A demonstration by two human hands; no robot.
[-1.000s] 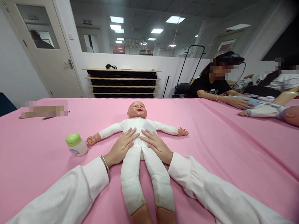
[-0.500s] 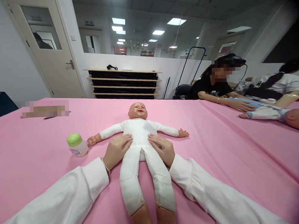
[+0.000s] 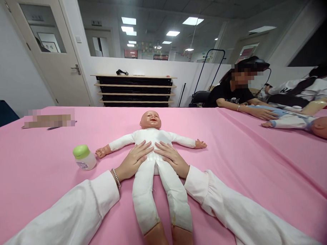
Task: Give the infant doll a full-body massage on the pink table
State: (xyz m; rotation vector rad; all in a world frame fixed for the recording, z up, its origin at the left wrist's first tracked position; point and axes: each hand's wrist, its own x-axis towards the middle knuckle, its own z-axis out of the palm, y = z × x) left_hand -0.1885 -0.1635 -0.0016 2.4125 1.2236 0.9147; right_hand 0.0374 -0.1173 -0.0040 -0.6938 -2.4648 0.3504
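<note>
A baby doll with a white cloth body lies face up, its head away from me and its arms spread. Flat on the left side of its belly rests my left hand, fingers stretched toward the middle. My right hand lies likewise on the belly's other side, open, its fingertips close to those of the left. Beside the doll's hand on the left stands a small jar with a green lid.
The pink tablecloth has creases on the right. A blurred flat item lies at the far left. At the right, a person in black has a hand on another doll. Low shelves stand behind the table.
Both hands have slid inward from the doll's sides onto the middle of its belly. Their fingers, bent before, are now stretched out flat. The doll and jar stay in place.
</note>
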